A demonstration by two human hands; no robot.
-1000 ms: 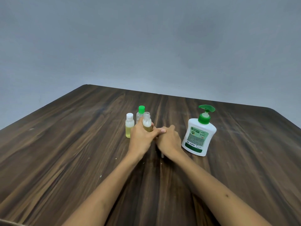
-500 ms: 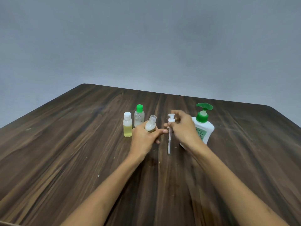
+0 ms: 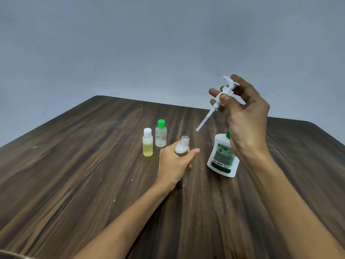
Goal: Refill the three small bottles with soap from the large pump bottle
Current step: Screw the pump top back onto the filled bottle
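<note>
— What are the hands doing?
— The left hand (image 3: pixel 172 165) grips the uncapped small bottle (image 3: pixel 182 146) on the table (image 3: pixel 74 174); the right hand (image 3: pixel 242 116) pinches its white pump (image 3: pixel 214 107) aloft.
— The large pump bottle (image 3: pixel 223 157)?
— Upright below the right hand, beside the left.

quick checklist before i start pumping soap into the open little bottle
1. Small uncapped clear bottle held steady: ok, left hand grips it, tilted.
2. Its mouth open: ok, no cap on.
3. White pump head with dip tube out of the way: not ok, right hand pinches it in the air.
4. Right hand free for the large white pump bottle with green label: not ok.
5. Open bottle under that large bottle's spout: not ok, apart; spout hidden behind the right hand.
6. White-capped bottle of yellow liquid and green-capped clear bottle: capped, upright.
</note>
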